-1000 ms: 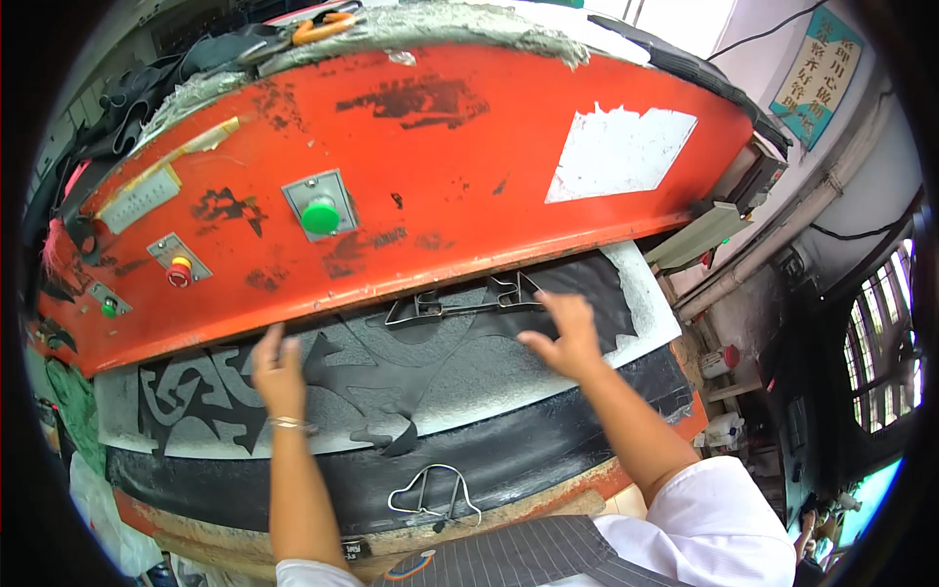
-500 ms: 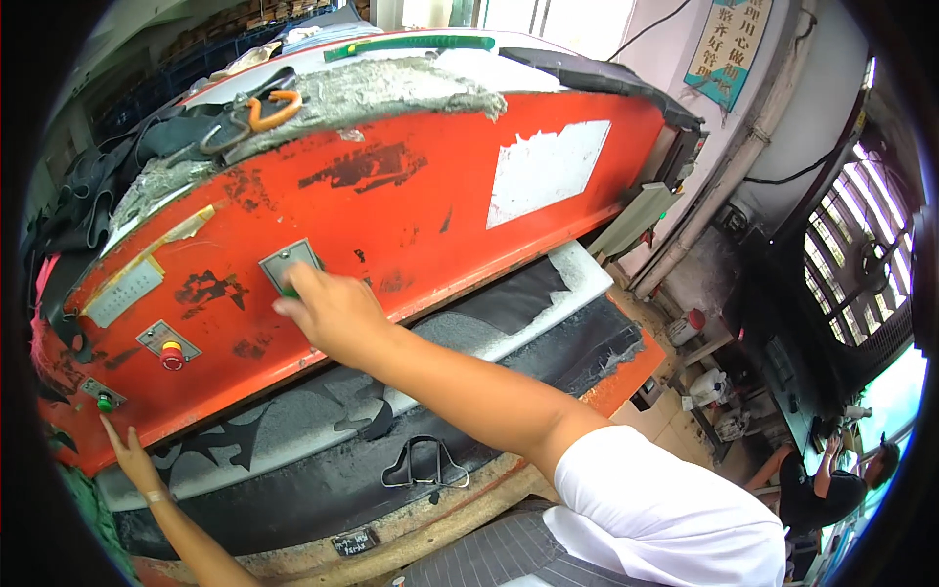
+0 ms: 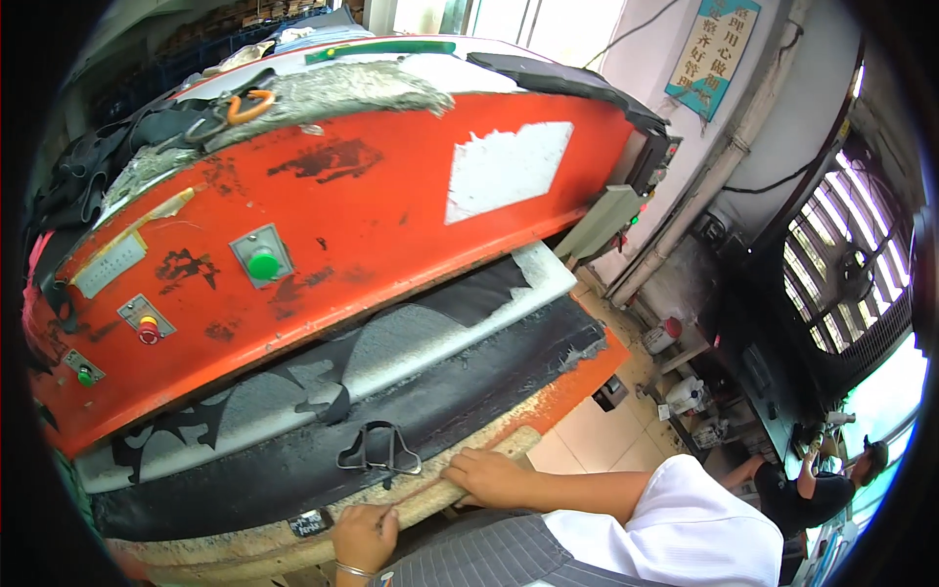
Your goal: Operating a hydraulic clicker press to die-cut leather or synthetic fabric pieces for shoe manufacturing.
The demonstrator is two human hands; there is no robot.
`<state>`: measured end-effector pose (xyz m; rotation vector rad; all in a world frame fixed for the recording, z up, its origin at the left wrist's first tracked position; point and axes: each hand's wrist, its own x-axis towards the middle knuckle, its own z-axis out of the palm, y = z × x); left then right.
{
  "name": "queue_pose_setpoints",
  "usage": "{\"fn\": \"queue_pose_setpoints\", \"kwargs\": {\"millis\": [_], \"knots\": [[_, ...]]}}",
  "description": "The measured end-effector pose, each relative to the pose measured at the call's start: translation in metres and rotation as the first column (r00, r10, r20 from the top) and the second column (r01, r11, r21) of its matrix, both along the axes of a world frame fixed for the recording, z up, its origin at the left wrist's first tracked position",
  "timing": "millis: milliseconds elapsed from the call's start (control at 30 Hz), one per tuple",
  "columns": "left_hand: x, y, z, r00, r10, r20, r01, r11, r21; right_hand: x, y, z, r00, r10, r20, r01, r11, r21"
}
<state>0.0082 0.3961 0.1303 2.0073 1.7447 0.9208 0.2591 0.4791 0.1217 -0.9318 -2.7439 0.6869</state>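
My left hand [image 3: 365, 538], with a bracelet at the wrist, is closed against the worn beige bar [image 3: 433, 489] along the machine's front edge; whatever its curled fingers may hold is hidden. To its right, my right hand [image 3: 489, 476] lies over the same bar with its fingers bent around the edge. Just beyond my hands, a bent-steel cutting die [image 3: 380, 450] sits on the black front surface [image 3: 469, 383]. Behind that, cut black sheet material [image 3: 450, 305] lies on a white pad [image 3: 489, 321], beneath the big red press head [image 3: 381, 215].
The press head carries a large green button [image 3: 262, 263], a red stop button [image 3: 148, 331] and a small green button [image 3: 85, 377]. Orange-handled pliers [image 3: 248, 106] and black scraps [image 3: 166, 132] lie on top. A person [image 3: 827, 494] sits at far right, below a fan [image 3: 856, 264].
Both hands have left the red panel and come down to the beige bar. My right hand was at the large green button, my left near the small one. The view has shifted slightly.
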Motion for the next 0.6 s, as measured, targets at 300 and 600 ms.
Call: {"fn": "queue_pose_setpoints", "kwargs": {"millis": [300, 600], "knots": [[0.011, 0.008, -0.018, 0.974, 0.122, -0.188, -0.141, 0.986, -0.090, 0.011, 0.021, 0.006, 0.996, 0.079, -0.041, -0.079, 0.997, 0.007], [0.039, -0.018, 0.009, 0.945, 0.197, -0.263, -0.290, 0.876, -0.386, 0.021, 0.214, 0.022, 0.881, -0.399, -0.252, 0.464, 0.833, 0.303]]}}
